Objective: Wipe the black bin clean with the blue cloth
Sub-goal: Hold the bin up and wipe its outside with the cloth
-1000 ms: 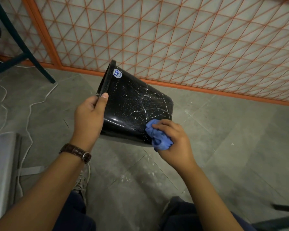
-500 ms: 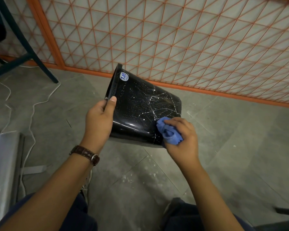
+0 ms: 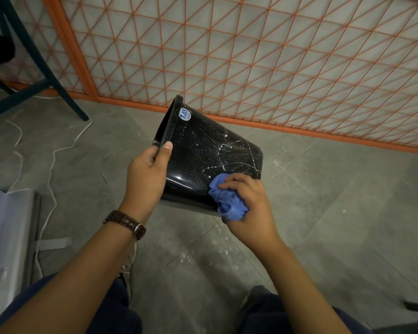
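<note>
The black bin (image 3: 203,160) is held on its side above the floor, mouth to the left, base to the right. White splatter marks and a round white price sticker show on its glossy wall. My left hand (image 3: 146,175) grips the rim, thumb on the outside. My right hand (image 3: 249,206) holds the bunched blue cloth (image 3: 227,201) and presses it against the bin's lower wall near the base. The inside of the bin is hidden.
An orange wire-mesh panel (image 3: 251,56) stands along the back. Dark chair legs (image 3: 58,88) and a white cable (image 3: 51,160) lie at the left, a silver case (image 3: 7,237) at the lower left. My knees fill the bottom edge over the grey tiled floor.
The bin, both hands and the cloth sit further right in the view than a second ago. The cloth has stayed near the bin's lower wall by the base.
</note>
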The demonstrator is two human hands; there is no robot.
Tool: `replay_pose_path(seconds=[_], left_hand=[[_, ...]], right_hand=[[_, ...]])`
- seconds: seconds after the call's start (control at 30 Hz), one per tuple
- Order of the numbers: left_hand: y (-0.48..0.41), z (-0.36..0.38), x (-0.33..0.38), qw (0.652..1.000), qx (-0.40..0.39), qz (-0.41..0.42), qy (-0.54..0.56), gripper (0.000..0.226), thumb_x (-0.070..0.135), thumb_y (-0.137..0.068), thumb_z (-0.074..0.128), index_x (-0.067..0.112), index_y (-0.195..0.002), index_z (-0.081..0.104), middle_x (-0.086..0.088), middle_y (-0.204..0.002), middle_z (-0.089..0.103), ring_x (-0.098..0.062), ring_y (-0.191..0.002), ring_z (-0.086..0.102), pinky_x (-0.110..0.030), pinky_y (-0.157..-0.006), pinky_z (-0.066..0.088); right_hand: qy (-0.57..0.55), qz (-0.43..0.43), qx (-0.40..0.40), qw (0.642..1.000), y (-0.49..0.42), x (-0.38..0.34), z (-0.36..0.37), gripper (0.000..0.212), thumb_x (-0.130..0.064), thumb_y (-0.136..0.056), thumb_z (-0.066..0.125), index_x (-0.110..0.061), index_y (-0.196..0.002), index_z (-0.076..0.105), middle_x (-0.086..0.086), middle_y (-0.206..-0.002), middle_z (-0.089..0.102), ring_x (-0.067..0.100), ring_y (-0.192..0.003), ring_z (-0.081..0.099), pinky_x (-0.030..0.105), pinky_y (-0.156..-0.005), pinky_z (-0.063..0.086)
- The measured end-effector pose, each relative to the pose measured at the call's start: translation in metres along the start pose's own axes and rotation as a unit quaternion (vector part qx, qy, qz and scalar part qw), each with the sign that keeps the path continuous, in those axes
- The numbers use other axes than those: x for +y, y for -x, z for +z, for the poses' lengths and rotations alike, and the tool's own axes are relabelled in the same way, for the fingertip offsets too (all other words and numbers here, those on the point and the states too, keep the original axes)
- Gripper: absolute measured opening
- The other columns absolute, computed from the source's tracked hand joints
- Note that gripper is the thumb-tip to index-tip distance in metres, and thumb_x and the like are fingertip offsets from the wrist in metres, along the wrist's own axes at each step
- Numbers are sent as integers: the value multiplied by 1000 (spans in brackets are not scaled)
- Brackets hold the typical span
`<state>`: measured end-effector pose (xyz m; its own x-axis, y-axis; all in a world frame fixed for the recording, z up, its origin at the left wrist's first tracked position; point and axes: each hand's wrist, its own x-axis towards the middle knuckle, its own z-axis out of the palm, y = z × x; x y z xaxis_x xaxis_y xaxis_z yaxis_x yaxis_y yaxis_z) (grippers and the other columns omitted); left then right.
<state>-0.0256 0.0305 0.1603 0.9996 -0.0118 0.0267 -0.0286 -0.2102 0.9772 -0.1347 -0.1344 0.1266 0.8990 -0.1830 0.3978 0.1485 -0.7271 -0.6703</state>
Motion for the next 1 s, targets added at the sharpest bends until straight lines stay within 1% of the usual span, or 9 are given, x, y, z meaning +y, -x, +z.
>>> replay_pose_path(seconds=[0.1, 0.17, 0.3, 0.47, 0.6, 0.67, 0.8, 0.9, 1.0], left_hand=[[2, 1, 0, 1000, -11, 1, -2, 48, 39, -93, 50, -8, -87, 59, -16, -75, 55, -20, -71, 49, -34, -67, 41], [4, 4, -1, 1000, -19, -3, 0, 48, 39, -93, 49, -7, -86, 58, -12, -76, 53, -19, -70, 47, -31, -67, 39], [4, 5, -1, 1000, -10, -2, -4, 42, 38, -93, 50, -1, -81, 61, -14, -73, 56, -19, -69, 50, -32, -66, 41], [5, 6, 0, 999, -33, 2, 1, 41, 38, -93, 49, 0, -85, 61, -13, -75, 57, -17, -70, 51, -30, -67, 42], [7, 7, 0, 999, -37, 14, -19, 42, 37, -94, 49, -2, -79, 57, -11, -68, 52, -17, -65, 48, -29, -63, 39], [7, 6, -1, 999, -35, 17, -31, 46, 37, -94, 49, -5, -77, 53, -13, -66, 48, -19, -63, 45, -30, -61, 36], [8, 10, 0, 998, -55, 2, -7, 34, 36, -94, 48, 12, -72, 58, -2, -68, 57, -9, -63, 50, -20, -59, 41], [6, 11, 0, 999, -53, 3, -4, 39, 37, -94, 48, 2, -80, 60, -16, -76, 60, -17, -71, 53, -27, -66, 43], [6, 9, 1, 999, -42, 9, -4, 42, 37, -94, 49, -3, -84, 60, -24, -81, 61, -21, -73, 53, -35, -69, 45]], right_hand=[[-15, 27, 46, 998, -5, 5, -5, 19, -17, -67, 59, -14, -85, 67, -5, -97, 61, 20, -91, 58, 24, -85, 41], [-4, 43, 74, 996, -5, 5, -5, 22, -15, -67, 63, -14, -89, 67, -5, -100, 61, 19, -93, 57, 17, -87, 37], [-1, -2, 14, 1000, 0, -1, 0, 34, -15, -64, 67, -16, -99, 65, -11, -110, 55, 11, -101, 52, 13, -92, 33], [-23, 37, 75, 996, -5, 2, -5, 18, -17, -69, 62, -14, -87, 64, -7, -95, 62, 15, -91, 58, 31, -85, 45], [-13, 10, 23, 1000, -1, -7, 4, 32, -26, -70, 63, -16, -101, 64, -11, -110, 56, 11, -100, 53, 16, -92, 35], [-19, -1, 7, 1000, 0, -6, 3, 26, -20, -69, 65, -17, -95, 65, -10, -105, 58, 13, -97, 56, 23, -89, 41], [-28, 40, 86, 995, -3, -4, 2, 20, -19, -70, 61, -13, -88, 65, -4, -95, 63, 19, -89, 59, 33, -83, 46], [-8, 19, 58, 998, -4, -8, 7, 31, -24, -70, 61, -13, -99, 65, -7, -107, 59, 16, -97, 56, 20, -91, 38], [-17, -2, 29, 999, -5, -4, 3, 22, -12, -68, 67, -14, -90, 66, -5, -101, 61, 18, -95, 58, 29, -88, 43]])
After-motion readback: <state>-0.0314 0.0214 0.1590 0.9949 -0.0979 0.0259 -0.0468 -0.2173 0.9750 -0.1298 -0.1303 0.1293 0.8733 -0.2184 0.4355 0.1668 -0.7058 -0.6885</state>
